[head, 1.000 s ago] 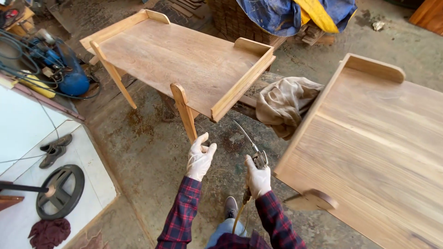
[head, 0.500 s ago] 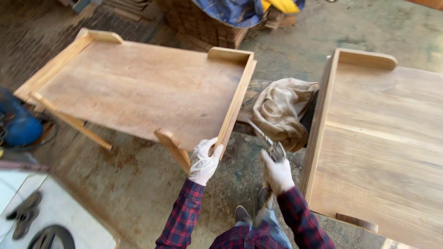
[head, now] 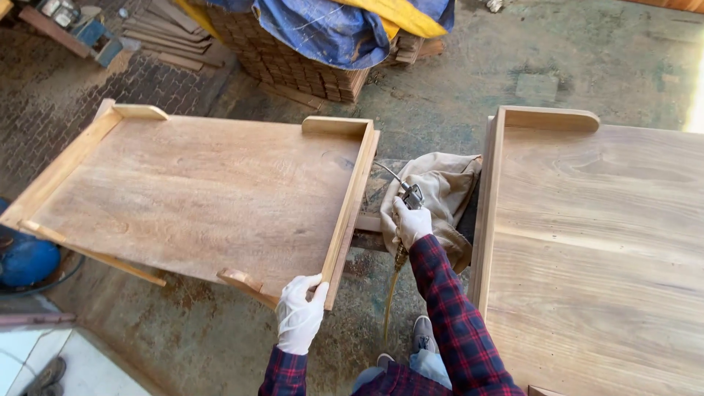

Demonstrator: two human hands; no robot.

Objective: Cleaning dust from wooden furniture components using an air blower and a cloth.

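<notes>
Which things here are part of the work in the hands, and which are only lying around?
In use:
- left hand gripping the near corner of the left wooden panel
- right hand holding the air blow gun with its hose

Lying about:
- beige cloth
- right wooden panel
- blue tarp over stacked wood
- blue machine

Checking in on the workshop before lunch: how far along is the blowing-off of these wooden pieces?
Done: nothing visibly finished. In hand: the left hand grips the left wooden panel by its corner; the right hand holds the air blow gun. Left: the right wooden panel is untouched.
</notes>
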